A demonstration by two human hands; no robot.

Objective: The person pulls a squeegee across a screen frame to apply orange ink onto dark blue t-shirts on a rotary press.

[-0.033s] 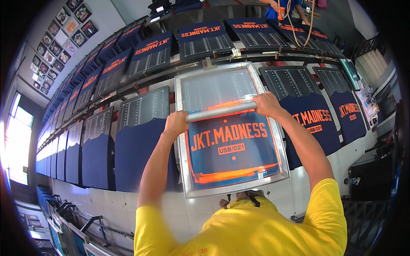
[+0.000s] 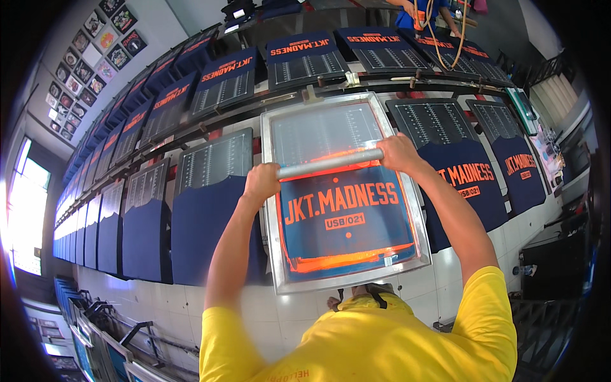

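Note:
A long, pale-handled squeegee (image 2: 331, 163) lies across a metal-framed printing screen (image 2: 417, 219), above the orange lettering. My left hand (image 2: 261, 181) is closed round its left end, and my right hand (image 2: 399, 153) grips the right end. Bright orange ink (image 2: 350, 257) forms a band along the near part of the mesh, with more showing at the squeegee's blade. Through the mesh, a dark board with white marks shows at the far part and navy fabric at the near part. The blade itself is mostly hidden under the handle.
Left of the screen, a plain navy shirt (image 2: 213, 223) covers a black board; printed ones (image 2: 464, 184) lie to the right. Beyond a metal rail (image 2: 407, 81), another row of boards holds printed shirts (image 2: 302, 48). At the far right stands a person in blue (image 2: 433, 13), near a hanging hose (image 2: 459, 54).
Both hands and the squeegee handle have shifted very slightly toward the far side. The screen has not moved.

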